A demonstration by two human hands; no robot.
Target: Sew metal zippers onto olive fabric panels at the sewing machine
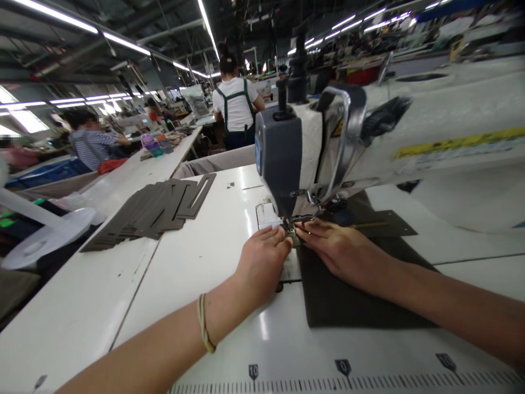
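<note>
A sewing machine head (283,158) stands over a dark grey-brown panel (348,303), which looks like leather or coated fabric. My right hand (342,249) lies on this panel, its fingers stretched toward the presser foot (290,225). Left of the foot is my left hand (264,262), fingers bent and together, tips at the panel's edge. What lies under those fingertips is hidden. A narrower strip with small holes (389,223) lies beyond my right hand, partly covered by it.
Overlapping dark cut pieces (143,210), some with long slots, lie on the white table (197,306) at left. A white round-based stand (53,235) is at the left edge. A ruler strip (303,384) runs along the front. Co-workers sit and stand farther back.
</note>
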